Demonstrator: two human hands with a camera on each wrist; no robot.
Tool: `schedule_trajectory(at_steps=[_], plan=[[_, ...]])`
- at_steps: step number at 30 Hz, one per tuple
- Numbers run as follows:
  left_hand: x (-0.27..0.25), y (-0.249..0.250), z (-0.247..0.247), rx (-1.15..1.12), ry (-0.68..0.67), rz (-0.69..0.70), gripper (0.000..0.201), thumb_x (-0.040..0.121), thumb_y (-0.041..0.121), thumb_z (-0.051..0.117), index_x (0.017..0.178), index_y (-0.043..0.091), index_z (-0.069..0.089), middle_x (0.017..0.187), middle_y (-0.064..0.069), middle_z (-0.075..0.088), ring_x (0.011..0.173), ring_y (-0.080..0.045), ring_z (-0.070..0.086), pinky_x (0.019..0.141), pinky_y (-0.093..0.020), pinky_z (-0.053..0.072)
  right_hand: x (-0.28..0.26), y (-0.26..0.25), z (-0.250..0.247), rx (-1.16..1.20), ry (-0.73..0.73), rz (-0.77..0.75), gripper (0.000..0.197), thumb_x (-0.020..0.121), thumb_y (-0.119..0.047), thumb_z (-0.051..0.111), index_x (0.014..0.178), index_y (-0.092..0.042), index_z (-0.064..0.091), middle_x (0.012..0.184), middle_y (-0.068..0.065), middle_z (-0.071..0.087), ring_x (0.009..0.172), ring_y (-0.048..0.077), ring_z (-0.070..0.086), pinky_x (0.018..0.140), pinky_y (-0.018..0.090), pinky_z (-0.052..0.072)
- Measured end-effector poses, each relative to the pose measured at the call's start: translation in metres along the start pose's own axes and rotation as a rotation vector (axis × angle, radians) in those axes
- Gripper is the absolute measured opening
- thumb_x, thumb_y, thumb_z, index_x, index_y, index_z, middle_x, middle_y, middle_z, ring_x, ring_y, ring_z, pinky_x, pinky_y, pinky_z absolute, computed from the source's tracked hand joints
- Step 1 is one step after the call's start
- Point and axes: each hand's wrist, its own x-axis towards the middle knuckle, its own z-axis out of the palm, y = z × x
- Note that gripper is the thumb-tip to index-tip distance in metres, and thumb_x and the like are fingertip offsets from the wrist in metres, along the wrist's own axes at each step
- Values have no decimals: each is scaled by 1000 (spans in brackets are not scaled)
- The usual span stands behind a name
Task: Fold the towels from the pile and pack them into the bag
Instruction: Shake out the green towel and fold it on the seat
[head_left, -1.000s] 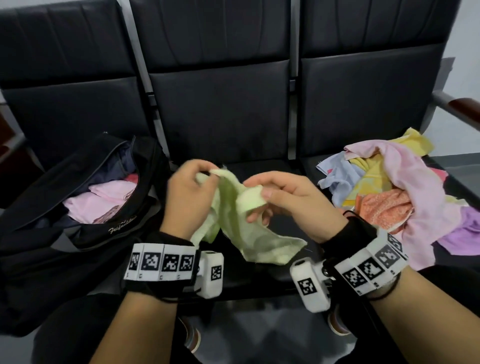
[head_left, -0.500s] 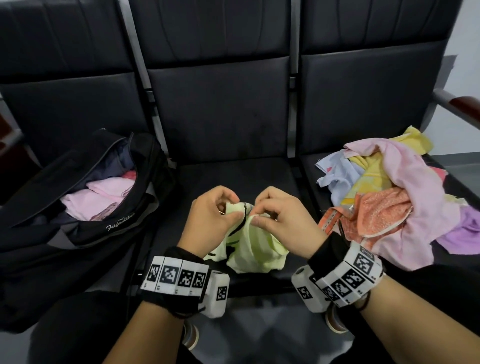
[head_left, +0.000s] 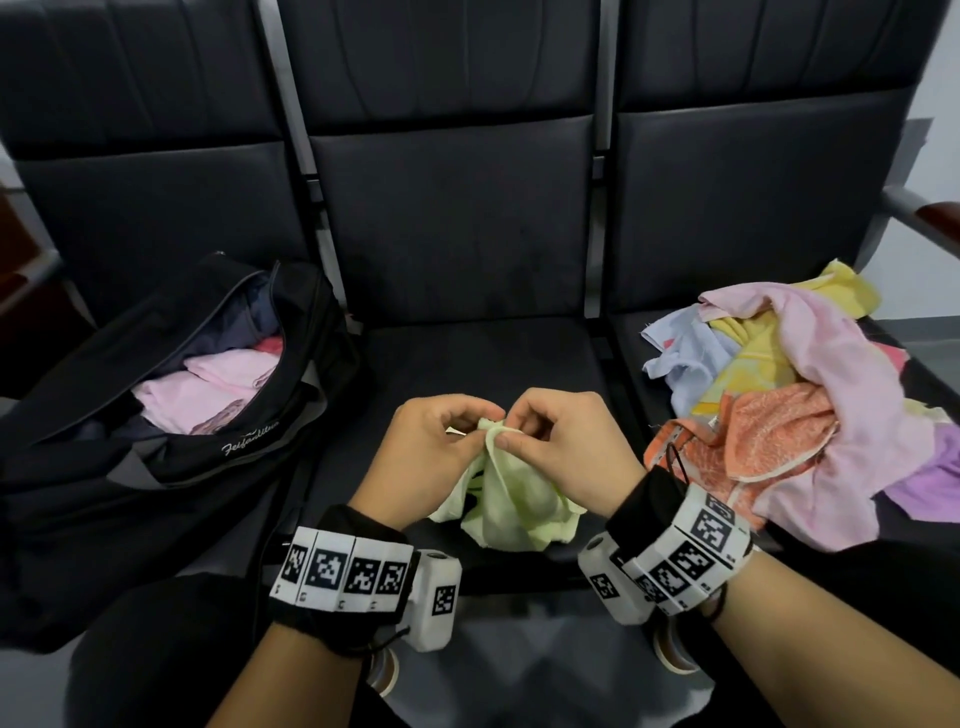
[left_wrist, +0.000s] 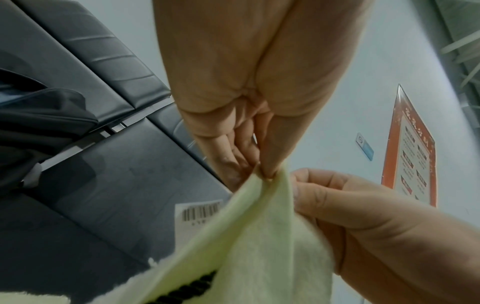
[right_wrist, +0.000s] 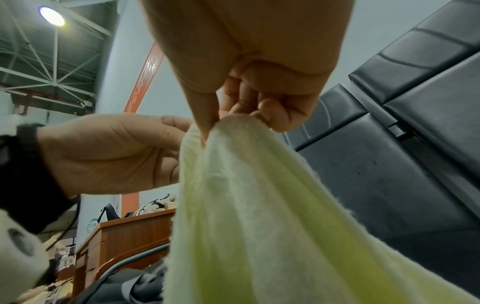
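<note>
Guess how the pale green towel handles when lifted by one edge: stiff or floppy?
Likely floppy: the pale green towel hangs bunched in folds below both pinching hands. Probably light, since fingertips alone hold it. Fuzzy nap suggests it won't slip easily.

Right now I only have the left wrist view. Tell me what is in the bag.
Observer: The black bag lies open at the far left, with folded pink towels inside.
Operator: Report the pile.
Observer: The pile sits unfolded at the far right, with a long pink towel draped over it.
Operator: Describe the right hand's grip.
Observer: The right hand pinches the green towel at its top edge between thumb and fingers.
</note>
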Motion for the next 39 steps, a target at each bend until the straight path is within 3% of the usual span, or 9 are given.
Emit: schedule_trajectory(at_steps=[7,13,16,21,25,28,32,36,39], plan=[[-3,1,-2,22,-39,-24,21,83,13,78,101,23,78,95,5,75,85,-10,73,82,-34,59,2,-3,3,-51,8,44,18,78,-33,78,70,-25,64,59,-8,62,58,9,59,58,28,51],[-1,-6,-3,155,17,78,17,85,12,75,95,25,78,80,23,70,75,1,65,72,-17,49,1,-5,3,-16,-71,22,14,82,-35,76,75,-27,67,66,-10,66,63,7,62,61,20,50],[-2,-9,-5,227,122,188,24,84,3,68,93,23,76,84,21,68,75,1,63,69,-12,45,1,7,-2,-44,-240,-1,15,80,-36,75,74,-27,66,67,-7,65,65,9,61,63,24,50],[3,-8,-22,228,375,302,31,88,-5,57,102,18,72,98,16,65,94,-3,63,82,-9,43,-4,45,-5,-423,-468,8,46,78,-41,74,59,-10,44,67,13,55,67,19,46,66,38,43],[8,-2,-39,268,509,345,32,90,-9,52,106,12,70,102,5,64,98,6,58,87,-7,39,-14,73,-4,-605,-554,34,39,83,-38,66,58,-20,42,67,-6,51,84,10,42,72,33,45],[8,1,-53,302,575,348,32,90,-9,50,107,9,70,104,1,64,96,7,56,88,-8,39,-15,84,-9,-751,-534,-60,20,87,-38,58,75,-23,60,96,-12,66,98,16,47,86,34,44],[7,-1,-71,329,663,322,31,90,-7,49,106,9,70,102,1,63,91,-4,55,84,-8,40,-14,88,-22,-766,-402,-152,23,81,-46,68,79,-22,71,139,-9,54,126,23,46,92,37,42],[6,-8,-91,332,744,256,29,90,-3,47,105,8,70,103,-2,64,96,-6,56,89,-11,40,-2,78,-45,-619,-141,-244,19,79,-29,80,82,-11,72,113,5,66,109,31,59,86,46,51],[9,-12,-103,333,795,201,28,91,0,48,104,9,71,105,-3,66,97,-5,56,89,-11,40,11,65,-62,-421,35,-271,10,85,-15,76,82,-7,70,90,3,63,89,25,58,80,41,50]])
